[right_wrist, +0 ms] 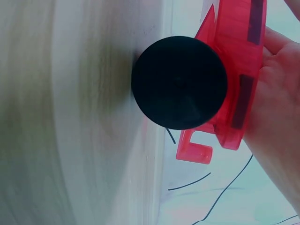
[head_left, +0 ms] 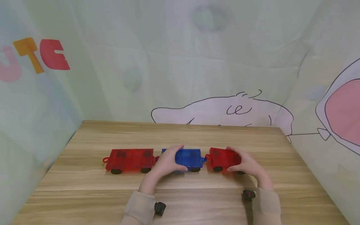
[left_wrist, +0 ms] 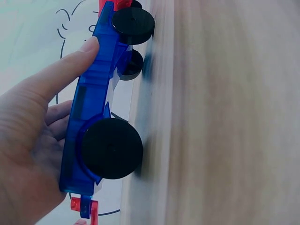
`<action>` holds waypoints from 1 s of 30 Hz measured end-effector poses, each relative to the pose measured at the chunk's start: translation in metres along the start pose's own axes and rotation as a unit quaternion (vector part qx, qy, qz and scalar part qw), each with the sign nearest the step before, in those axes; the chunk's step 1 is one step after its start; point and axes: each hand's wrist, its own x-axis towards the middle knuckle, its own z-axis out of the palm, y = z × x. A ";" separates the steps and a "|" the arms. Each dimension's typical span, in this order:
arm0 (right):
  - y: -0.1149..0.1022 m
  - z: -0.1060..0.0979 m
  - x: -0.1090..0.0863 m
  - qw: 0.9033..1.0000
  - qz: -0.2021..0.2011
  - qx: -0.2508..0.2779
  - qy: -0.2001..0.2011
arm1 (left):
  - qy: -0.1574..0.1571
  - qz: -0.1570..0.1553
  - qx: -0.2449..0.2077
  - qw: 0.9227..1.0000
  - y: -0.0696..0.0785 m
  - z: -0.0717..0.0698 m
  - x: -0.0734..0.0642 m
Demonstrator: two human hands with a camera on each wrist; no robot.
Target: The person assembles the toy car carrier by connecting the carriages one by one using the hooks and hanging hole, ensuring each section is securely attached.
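Note:
Three see-through toy train cars with black wheels stand in a row on the wooden table [head_left: 84, 200]. My left hand [head_left: 168, 161] grips the middle blue car [head_left: 189, 157], thumb on its near side and fingers over the far side. Around the right end of the smaller-looking red car [head_left: 219, 157] curls my right hand [head_left: 248, 164]. The blue car's right hook [head_left: 203, 159] meets that car's red ring [head_left: 207, 156]; whether they are linked I cannot tell. Left of the blue car is another red car [head_left: 129, 161], their couplings together. A red hook [right_wrist: 197, 152] shows in the right wrist view.
Behind the table hangs a pale curtain [head_left: 112, 78] with a line drawing, and coloured letters [head_left: 54, 54] are on the left wall. Small black wrist devices [head_left: 160, 208] stick out beside both cuffs. The table's far edge lies behind the cars.

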 end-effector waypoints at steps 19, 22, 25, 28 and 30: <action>-0.003 0.002 0.003 1.000 0.012 0.004 -0.008 | 0.002 -0.001 -0.002 1.000 0.000 0.000 0.000; -0.004 0.002 0.003 1.000 0.015 0.002 -0.008 | 0.001 -0.001 0.000 1.000 0.000 0.000 0.000; -0.005 0.002 0.003 1.000 0.016 0.000 -0.010 | 0.002 0.000 0.000 1.000 0.001 0.000 0.000; -0.006 0.002 0.003 1.000 0.015 0.001 -0.010 | 0.001 0.001 -0.001 1.000 0.000 -0.001 0.000; -0.006 0.003 0.003 1.000 0.014 0.001 -0.011 | 0.001 0.001 -0.001 1.000 0.001 -0.001 0.000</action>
